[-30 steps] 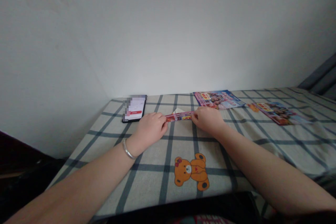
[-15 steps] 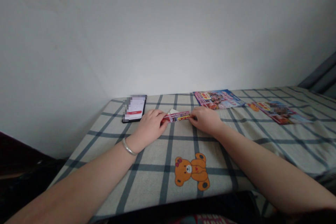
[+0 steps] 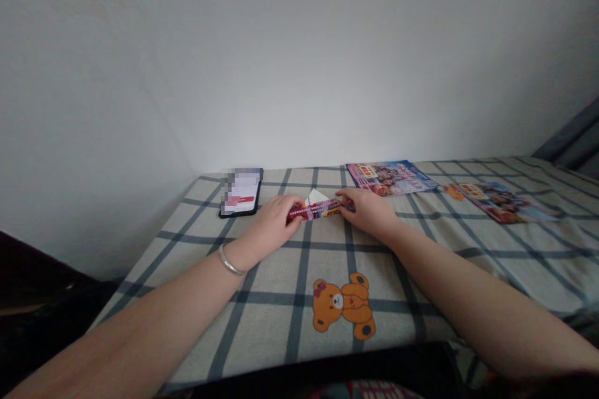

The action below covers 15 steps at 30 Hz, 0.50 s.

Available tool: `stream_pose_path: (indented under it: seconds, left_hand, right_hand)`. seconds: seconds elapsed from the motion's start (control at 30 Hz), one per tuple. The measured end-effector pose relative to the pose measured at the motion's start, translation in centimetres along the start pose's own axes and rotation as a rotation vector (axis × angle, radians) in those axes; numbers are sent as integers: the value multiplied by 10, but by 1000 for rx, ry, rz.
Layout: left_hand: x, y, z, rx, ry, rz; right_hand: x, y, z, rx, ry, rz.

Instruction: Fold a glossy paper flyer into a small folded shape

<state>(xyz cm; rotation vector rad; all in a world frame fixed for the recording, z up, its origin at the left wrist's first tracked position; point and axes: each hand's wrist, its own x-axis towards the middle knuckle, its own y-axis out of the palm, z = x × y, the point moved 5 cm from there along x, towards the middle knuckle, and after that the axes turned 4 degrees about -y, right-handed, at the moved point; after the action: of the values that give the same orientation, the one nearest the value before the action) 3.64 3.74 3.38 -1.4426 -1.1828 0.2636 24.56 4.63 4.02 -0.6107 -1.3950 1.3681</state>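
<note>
A printed paper sheet [image 3: 318,209], folded into a narrow strip in red, pink and yellow, lies between my hands just above the checked cloth. A white pointed flap of it sticks up behind the strip. My left hand [image 3: 276,217], with a silver bangle on the wrist, pinches the strip's left end between thumb and fingers. At the right end, my right hand [image 3: 367,211] pinches it the same way. The fingertips cover both ends of the paper.
A phone [image 3: 242,193] with a lit screen lies left of my left hand. Two colourful flyers, one flyer [image 3: 390,177] by the wall [image 3: 299,75] and another flyer [image 3: 508,202] farther right, rest on the checked cloth [image 3: 262,324], which bears a printed bear [image 3: 344,307].
The folded strip has tilted, and more of its white flap shows above it. Both hands have shifted only slightly, still gripping the ends.
</note>
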Motion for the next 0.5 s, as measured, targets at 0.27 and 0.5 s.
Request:
stream_pose_path:
  seconds: [0.27, 0.5]
  left_hand:
    - [-3, 3, -16, 79, 227, 90]
    - [-6, 3, -24, 102, 300, 121]
  right_hand:
    - [0, 1, 0, -5, -42, -7]
    - [0, -1, 1, -10, -93, -30]
